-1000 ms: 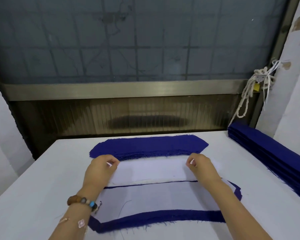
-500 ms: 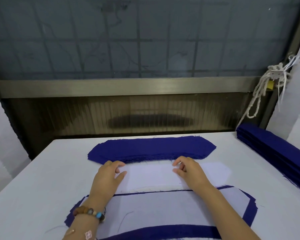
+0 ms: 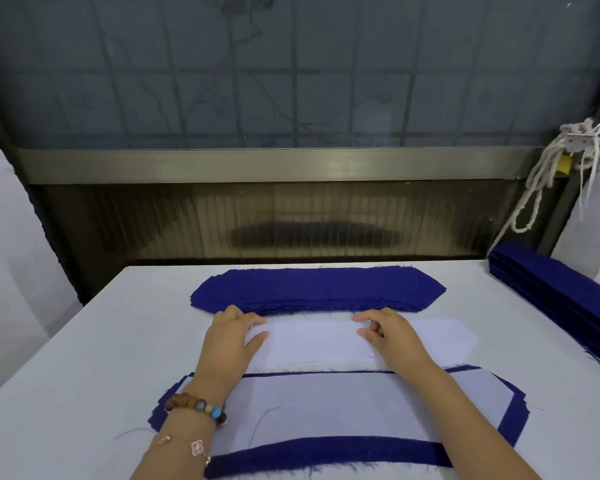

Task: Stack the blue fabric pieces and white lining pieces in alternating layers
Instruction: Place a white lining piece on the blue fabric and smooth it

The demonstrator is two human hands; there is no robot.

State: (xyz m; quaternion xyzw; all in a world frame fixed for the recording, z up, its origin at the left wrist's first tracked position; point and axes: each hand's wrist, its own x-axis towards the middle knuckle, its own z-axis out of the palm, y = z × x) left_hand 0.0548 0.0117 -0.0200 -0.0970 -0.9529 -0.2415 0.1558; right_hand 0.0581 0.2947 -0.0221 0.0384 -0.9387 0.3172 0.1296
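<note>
Both my hands are flat on the loose white lining strip, a long thin piece with angled ends. My left hand is palm down on its left end, fingers spread loosely, thumb pointing inward, gripping nothing. My right hand is palm down further along, fingers slightly curled onto the cloth, also pinching nothing that I can see. The strip's right end sticks out past my right hand.

Just beyond my fingertips, touching the strip's far edge: the stack of dark blue elongated fabric pieces, frayed edges, ends tapered.

Under my wrists and forearms, nearer to me: the layered pile, white lining on top with blue fabric showing as a border round it. A thin blue line runs between that pile and the strip under my palms.

Well off to my right hand's side: a second stack of dark blue fabric strips along the edge of the white table.

Beaded bracelet on my left wrist, thin chain with a clover charm below it.

Up right, a knotted white rope hangs by the window frame. No readable writing or labels anywhere.
</note>
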